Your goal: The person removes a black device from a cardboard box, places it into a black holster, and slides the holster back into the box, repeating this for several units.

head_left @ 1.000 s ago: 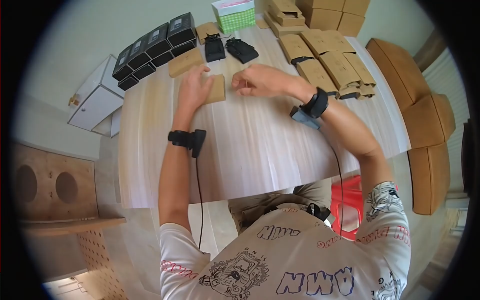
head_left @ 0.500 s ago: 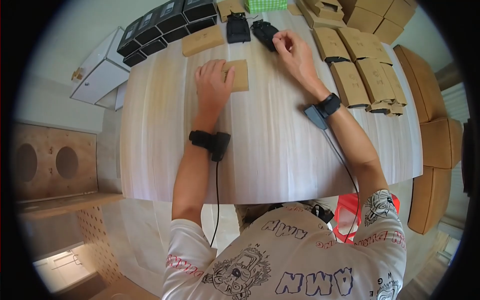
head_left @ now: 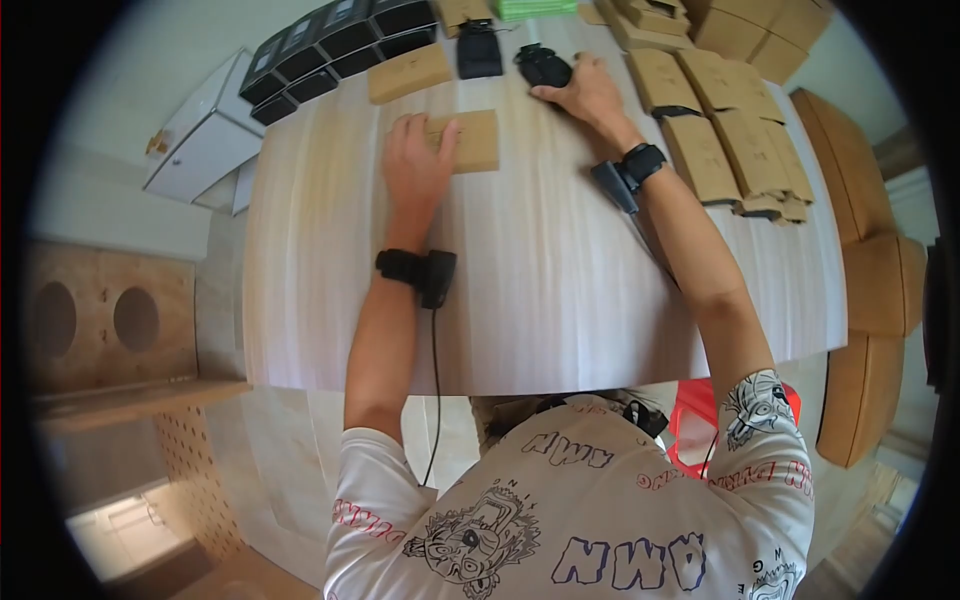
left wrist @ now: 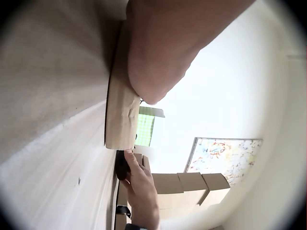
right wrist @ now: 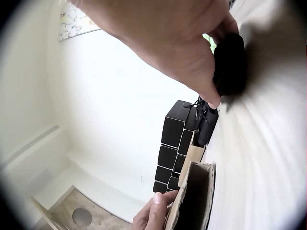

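My left hand [head_left: 415, 165] rests on a brown cardboard box [head_left: 478, 142], its thumb and fingers laid over the left part. In the right wrist view, this box [right wrist: 211, 191] shows an open, hollow end facing right. Farther back, my right hand [head_left: 597, 92] grips a small black drawstring pouch [head_left: 543, 67], thumb on its near side and fingers on the far side. The pouch [right wrist: 230, 64] is close over the table in the right wrist view. A second black pouch [head_left: 478, 52] lies to its left.
Black boxes [head_left: 335, 50] are stacked at the back left, with a closed cardboard box [head_left: 410, 73] before them. Several flat cardboard boxes [head_left: 700, 150] lie on the right, larger cartons [head_left: 755, 35] behind. A green checked bag [head_left: 537, 8] stands at the back edge.
My right hand has moved from beside the cardboard box out to the right-hand pouch and taken hold of it. My left hand has settled onto the box. The head view has shifted.
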The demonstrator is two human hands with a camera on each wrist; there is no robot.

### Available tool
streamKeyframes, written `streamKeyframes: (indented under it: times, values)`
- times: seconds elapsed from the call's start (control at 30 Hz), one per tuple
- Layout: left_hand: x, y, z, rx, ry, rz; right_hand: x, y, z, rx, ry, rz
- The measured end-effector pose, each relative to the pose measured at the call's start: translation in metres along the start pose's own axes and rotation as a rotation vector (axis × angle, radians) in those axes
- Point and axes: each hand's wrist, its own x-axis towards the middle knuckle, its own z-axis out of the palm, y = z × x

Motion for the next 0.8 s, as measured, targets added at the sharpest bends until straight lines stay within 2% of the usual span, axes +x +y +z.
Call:
streamKeyframes:
  times: [0.03, 0.1, 0.17, 0.23, 0.27, 0.3, 0.33, 0.37, 0.43, 0.47, 0.53, 0.6, 0.67, 0.77, 0.8]
  values:
    - [-0.001, 0.001, 0.001, 0.015, -0.018, 0.011, -0.006, 0.002, -0.006, -0.020, -0.044, -0.002]
    - [0.000, 0.005, 0.000, 0.004, -0.065, 0.015, -0.033, 0.004, -0.025, -0.098, 0.055, -0.106]
    - [-0.002, 0.016, -0.003, -0.008, -0.121, 0.023, -0.056, 0.012, -0.034, 0.025, -0.030, -0.146]
    - [-0.001, 0.031, -0.012, 0.066, -0.280, -0.010, -0.086, 0.015, -0.056, 0.181, -0.125, -0.230]
    - [0.000, 0.037, -0.018, 0.045, -0.286, 0.004, -0.101, 0.017, -0.064, 0.222, -0.107, -0.296]
    - [0.004, 0.044, -0.026, 0.014, -0.439, -0.048, -0.115, 0.020, -0.076, 0.255, -0.165, -0.343]
    - [0.003, 0.048, -0.033, -0.011, -0.593, -0.106, -0.126, 0.029, -0.075, 0.274, -0.124, -0.377]
    - [-0.003, 0.049, -0.039, -0.015, -0.594, -0.100, -0.136, 0.036, -0.072, 0.296, -0.082, -0.415]
    - [-0.010, 0.052, -0.049, -0.070, -0.773, 0.073, -0.150, 0.047, -0.078, 0.364, -0.093, -0.385]
    - [-0.013, 0.054, -0.053, -0.067, -0.772, 0.075, -0.152, 0.050, -0.080, 0.435, -0.116, -0.357]
    - [-0.014, 0.066, -0.059, -0.127, -0.926, 0.013, -0.149, 0.053, -0.084, 0.506, -0.139, -0.318]
    - [-0.017, 0.072, -0.063, -0.166, -0.944, 0.013, -0.150, 0.055, -0.084, 0.578, -0.172, -0.271]
    - [-0.016, 0.075, -0.072, -0.197, -0.965, 0.001, -0.146, 0.056, -0.079, 0.610, -0.095, -0.244]
    - [-0.015, 0.077, -0.074, -0.299, -1.033, 0.032, -0.144, 0.060, -0.076, 0.702, -0.097, -0.174]
    - [-0.015, 0.075, -0.071, -0.323, -1.034, 0.108, -0.144, 0.062, -0.073, 0.688, -0.065, -0.172]
